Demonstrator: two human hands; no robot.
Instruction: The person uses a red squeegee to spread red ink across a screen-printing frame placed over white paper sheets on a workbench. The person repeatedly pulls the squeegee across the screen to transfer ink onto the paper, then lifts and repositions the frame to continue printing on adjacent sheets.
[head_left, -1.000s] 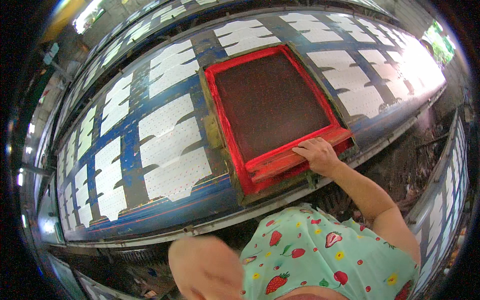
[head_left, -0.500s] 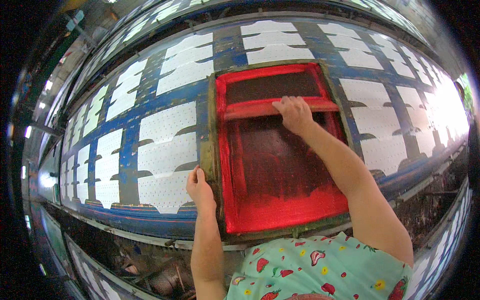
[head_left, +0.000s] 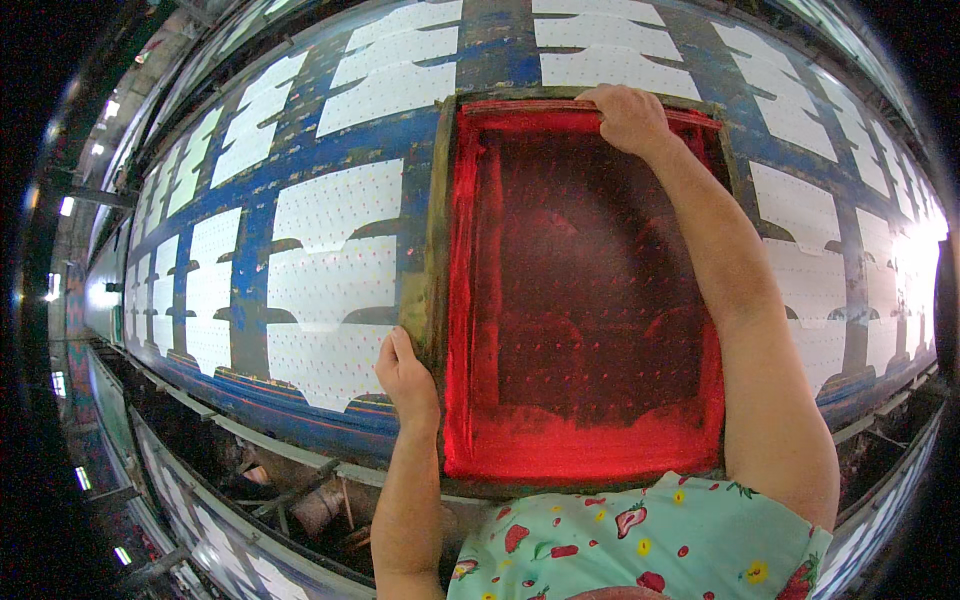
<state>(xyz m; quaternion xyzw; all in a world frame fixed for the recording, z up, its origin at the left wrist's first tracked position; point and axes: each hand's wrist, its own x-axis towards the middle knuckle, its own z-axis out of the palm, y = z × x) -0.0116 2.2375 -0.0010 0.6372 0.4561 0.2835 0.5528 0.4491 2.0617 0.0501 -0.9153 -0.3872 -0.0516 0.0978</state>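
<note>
A screen-printing frame (head_left: 427,290) lies flat on the long blue table in front of me. Its dark mesh (head_left: 590,290) is edged with wet red ink (head_left: 580,445), thickest along the near end. My right hand (head_left: 630,118) is closed on the squeegee (head_left: 690,116), a red-smeared bar lying across the frame's far end. The arm reaches over the mesh's right side. At the frame's left side, toward the near end, my left hand (head_left: 408,382) is closed on the edge with its thumb up; its fingertips are partly hidden. Cut white fabric pieces with small dots show faintly through the mesh.
Several groups of white dotted fabric pieces (head_left: 335,285) lie flat on the blue table (head_left: 235,395), left, right and beyond the frame. A metal rail (head_left: 300,455) runs along the table's near edge. More long tables with fabric stand on both sides.
My right hand has pushed the squeegee from the upper part of the mesh to the frame's far end. My left hand stays at the frame's left edge. The view has shifted slightly.
</note>
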